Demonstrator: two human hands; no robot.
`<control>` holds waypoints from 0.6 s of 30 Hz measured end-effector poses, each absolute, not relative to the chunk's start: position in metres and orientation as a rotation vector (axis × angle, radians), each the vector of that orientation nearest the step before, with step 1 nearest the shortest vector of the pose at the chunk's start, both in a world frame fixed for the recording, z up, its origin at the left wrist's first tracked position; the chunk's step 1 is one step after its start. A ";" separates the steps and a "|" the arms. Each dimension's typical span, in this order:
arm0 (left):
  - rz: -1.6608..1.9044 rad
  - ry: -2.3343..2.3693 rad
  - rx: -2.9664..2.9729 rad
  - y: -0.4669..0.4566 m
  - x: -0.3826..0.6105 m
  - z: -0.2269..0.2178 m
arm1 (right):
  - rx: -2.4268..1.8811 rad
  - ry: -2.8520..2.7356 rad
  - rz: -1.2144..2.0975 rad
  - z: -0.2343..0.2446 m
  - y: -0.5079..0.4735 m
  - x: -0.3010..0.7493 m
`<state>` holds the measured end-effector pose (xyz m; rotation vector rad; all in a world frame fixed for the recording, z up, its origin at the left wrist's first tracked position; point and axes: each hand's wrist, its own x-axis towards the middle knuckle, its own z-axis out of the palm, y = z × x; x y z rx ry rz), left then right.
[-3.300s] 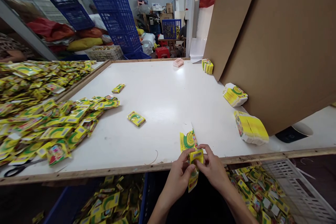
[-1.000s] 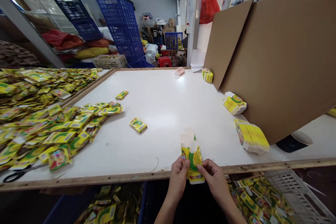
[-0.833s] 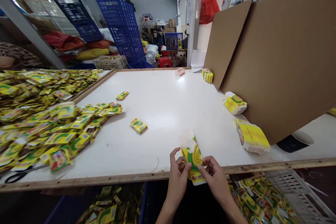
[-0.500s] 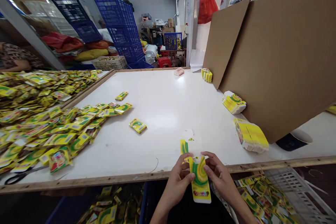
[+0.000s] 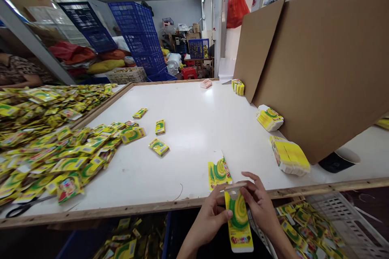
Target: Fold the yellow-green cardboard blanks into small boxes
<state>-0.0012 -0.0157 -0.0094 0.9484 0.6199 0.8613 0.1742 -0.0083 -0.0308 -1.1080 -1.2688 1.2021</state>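
Yellow carton (image 5: 239,220) lower, mostly below table edge (image 5: 121,209)

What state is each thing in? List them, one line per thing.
Yellow carton: held, printed face showing, contents not visible
Left grip: closed on the carton
Right grip: closed on the carton's top end
Loose packets: three lying apart from the heap
Scissors: lying down, open or shut unclear
Cardboard: standing slanted
Black cup: open-topped, partly behind cardboard
Red bag: hanging
Blue crates: stacked
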 end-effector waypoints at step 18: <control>0.878 0.851 1.127 -0.018 -0.004 -0.009 | -1.436 -1.643 1.148 -0.028 -0.011 0.168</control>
